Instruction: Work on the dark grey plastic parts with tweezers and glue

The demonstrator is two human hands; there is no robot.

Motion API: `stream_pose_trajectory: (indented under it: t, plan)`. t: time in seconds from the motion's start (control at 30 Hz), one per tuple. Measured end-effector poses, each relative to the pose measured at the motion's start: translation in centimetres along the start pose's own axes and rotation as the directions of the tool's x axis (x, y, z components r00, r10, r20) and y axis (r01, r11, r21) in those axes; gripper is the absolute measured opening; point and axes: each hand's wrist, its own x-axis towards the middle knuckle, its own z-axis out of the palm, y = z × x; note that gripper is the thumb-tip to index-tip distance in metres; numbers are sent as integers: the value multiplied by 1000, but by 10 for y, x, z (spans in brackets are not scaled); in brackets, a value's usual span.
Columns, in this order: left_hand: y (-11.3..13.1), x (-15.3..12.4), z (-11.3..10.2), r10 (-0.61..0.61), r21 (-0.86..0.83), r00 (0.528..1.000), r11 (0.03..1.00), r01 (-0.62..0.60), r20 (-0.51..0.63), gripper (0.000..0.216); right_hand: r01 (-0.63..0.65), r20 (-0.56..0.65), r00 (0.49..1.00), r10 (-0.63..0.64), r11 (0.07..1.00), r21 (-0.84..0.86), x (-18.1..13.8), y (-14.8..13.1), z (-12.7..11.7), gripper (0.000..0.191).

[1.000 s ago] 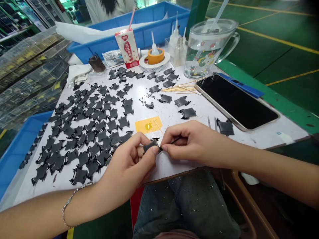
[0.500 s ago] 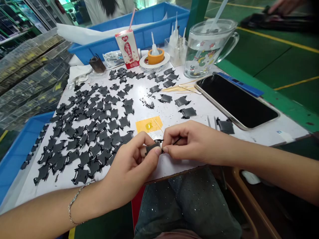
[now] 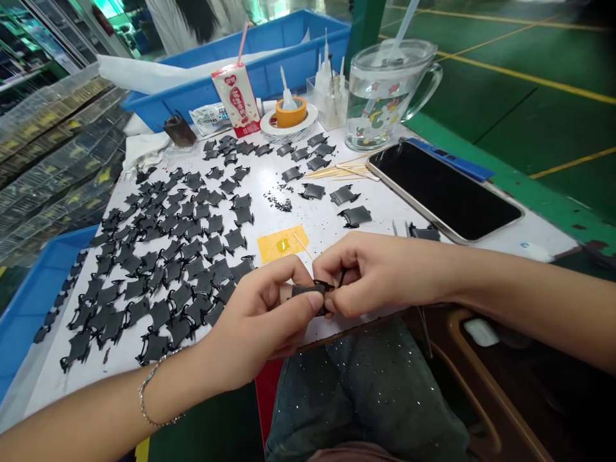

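Observation:
Just above the table's front edge, my left hand (image 3: 262,321) is closed around a small black plastic part (image 3: 304,292), gripping it between thumb and fingers. My right hand (image 3: 359,273) meets it at the part's right end, its fingers pinched. A thin black piece (image 3: 342,276) pokes out between the right fingers; its far end is hidden. Behind the hands lies a yellow paper patch (image 3: 269,249) with a glossy yellowish drop, and a thin wooden stick (image 3: 302,244) rests across it. Many similar black parts (image 3: 161,314) are spread over the left of the white tabletop.
A phone (image 3: 443,189) lies at the right, near a lidded glass mug (image 3: 375,106) with a straw. Farther back are a drink carton (image 3: 237,102), tape rolls (image 3: 291,115), applicator bottles (image 3: 332,96) and a blue bin (image 3: 158,106). Wooden sticks (image 3: 337,168) lie mid-table.
The black part has tilted flatter and moved slightly right and down in my hands. The view has shifted a little. Another person's hand with a dark object has left the upper right.

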Motion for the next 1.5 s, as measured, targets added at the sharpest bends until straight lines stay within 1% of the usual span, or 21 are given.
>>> stream_pose_trajectory:
  t: [0.13, 0.27, 0.37, 0.43, 0.53, 0.63, 0.7, 0.8, 0.9, 0.97, 1.03, 1.07, 1.1, 1.13, 1.2, 1.27, 1.33, 1.43, 1.5]
  plan:
    - [2, 2, -3, -63, -33, 998, 997, 64, 19, 19, 19, 31, 999, -19, 1000, -4, -1, 0, -1, 19]
    - [3, 3, -5, -80, -59, 996, 995, 83, 40, 20, -8, 36, 999, 9, 1000, -27, -2, -1, 0, 15]
    - [3, 3, -7, -88, -71, 994, 993, 92, 58, 20, -13, 12, 1000, 14, 998, -65, -3, -4, 3, 12]
    - [3, 3, -7, -87, -76, 994, 993, 91, 65, 21, -18, -2, 1000, 18, 996, -85, -3, -5, 5, 11]
    - [2, 3, -7, -71, -80, 996, 994, 75, 55, 20, -25, 0, 1000, 25, 998, -60, -4, -6, 6, 16]
    - [3, 4, -6, -40, -80, 998, 996, 44, 41, 18, -2, 41, 999, 2, 1000, -8, -2, -3, 2, 22]
    - [4, 5, -6, -15, -70, 999, 997, 18, 37, 18, 36, 78, 996, -38, 999, 28, -1, 0, -3, 21]
    - [4, 6, -6, 15, -32, 999, 999, -14, 32, 18, 62, 103, 992, -69, 996, 66, -2, 2, -13, 18]
    - [2, 6, -7, 38, 48, 999, 998, -39, 25, 19, 40, 71, 996, -47, 994, 103, -5, 3, -19, 15]
    - [0, 6, -7, 74, 127, 997, 989, -76, 17, 19, 49, 21, 998, -53, 983, 180, -5, 4, -19, 16]
    - [-1, 4, -7, 139, 236, 990, 962, -134, -5, 20, 97, -80, 994, -79, 960, 261, -1, 7, -16, 19]
    - [-1, 2, -7, 178, 309, 984, 937, -164, -17, 20, 130, -152, 984, -91, 952, 278, 1, 9, -14, 21]
    - [-2, 0, -6, 218, 394, 976, 899, -192, -23, 22, 169, -246, 964, -101, 947, 273, 4, 10, -11, 20]
    - [-2, -3, -6, 256, 487, 967, 846, -216, -17, 24, 210, -342, 933, -114, 944, 256, 6, 12, -9, 22]
    - [-2, -8, -5, 322, 666, 947, 701, -255, 24, 27, 254, -468, 873, -140, 949, 189, 9, 15, -4, 29]
    - [-4, -11, -4, 376, 802, 921, 519, -296, 97, 25, 267, -522, 834, -181, 959, 94, 11, 18, 0, 35]
    - [-7, -12, -4, 408, 889, 896, 325, -323, 176, 24, 266, -539, 810, -231, 964, -13, 13, 22, 1, 43]
    - [-12, -8, -6, 419, 945, 870, 77, -318, 259, 29, 244, -557, 769, -313, 950, -197, 18, 24, -3, 49]
    - [-14, -5, -8, 434, 953, 851, -66, -296, 294, 30, 214, -558, 736, -384, 913, -347, 15, 19, -10, 48]
